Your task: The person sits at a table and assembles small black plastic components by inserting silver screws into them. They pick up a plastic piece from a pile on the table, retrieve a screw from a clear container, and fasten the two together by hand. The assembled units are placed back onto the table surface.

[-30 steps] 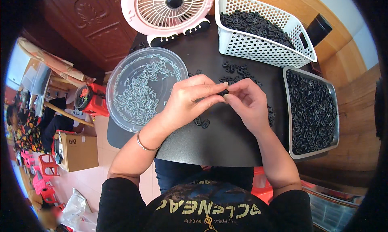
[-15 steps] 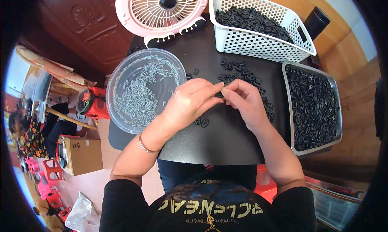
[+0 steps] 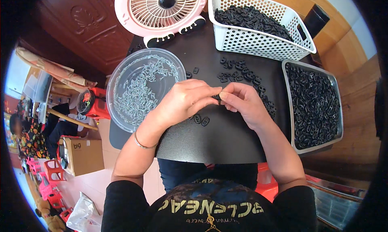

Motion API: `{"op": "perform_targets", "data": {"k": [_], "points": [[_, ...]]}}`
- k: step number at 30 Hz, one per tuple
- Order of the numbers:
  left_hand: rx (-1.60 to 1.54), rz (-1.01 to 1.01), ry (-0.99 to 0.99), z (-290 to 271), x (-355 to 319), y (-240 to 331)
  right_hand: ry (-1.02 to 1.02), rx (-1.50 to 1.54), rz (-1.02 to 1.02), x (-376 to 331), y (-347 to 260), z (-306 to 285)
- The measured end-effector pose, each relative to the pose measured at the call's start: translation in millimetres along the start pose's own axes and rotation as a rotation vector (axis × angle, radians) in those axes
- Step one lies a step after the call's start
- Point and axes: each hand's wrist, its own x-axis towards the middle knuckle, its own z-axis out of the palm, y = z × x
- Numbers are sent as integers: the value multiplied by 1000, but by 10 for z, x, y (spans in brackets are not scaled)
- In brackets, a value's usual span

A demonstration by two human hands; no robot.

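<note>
Above the middle of the dark table, my left hand (image 3: pixel 182 99) pinches a small black plastic piece (image 3: pixel 217 98) between thumb and fingers. My right hand (image 3: pixel 243 102) meets it from the other side, thumb and forefinger closed at the piece's right end. Whatever lies between those right fingertips is hidden. Loose black two-holed oval pieces (image 3: pixel 205 121) lie just below my hands, and a larger scatter of black pieces (image 3: pixel 249 75) spreads beyond my right hand. Left of my left hand stands a round clear tub (image 3: pixel 113 118) holding many small silvery spring-like pieces (image 3: pixel 135 96).
A pink fan (image 3: pixel 123 18) stands at the far left of the table (image 3: pixel 210 147). At the back right is a white perforated basket (image 3: pixel 258 50) of black parts; a metal tray (image 3: pixel 340 123) of black ovals sits at the right edge. A cardboard box (image 3: pixel 87 155) rests on the floor.
Both hands stay together at nearly the same spot. My right fingers have shifted slightly, and more of the black piece shows between the fingertips.
</note>
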Motion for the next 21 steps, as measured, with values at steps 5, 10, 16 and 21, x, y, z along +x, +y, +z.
{"op": "perform_targets", "data": {"k": [5, 10, 16, 21], "points": [[-2, 8, 12, 15, -6, -9, 8, -20, 29, 10, -8, -27], [-91, 2, -50, -47, -9, -37, -34, -20, 43, 6, -6, -28], [-272, -69, -1, -85, -1, -40, 6, 76, 70, 13, 5, -34], [-189, -94, -3, -44, -6, -43, 46, 88, 55, 18, 3, -21]]}}
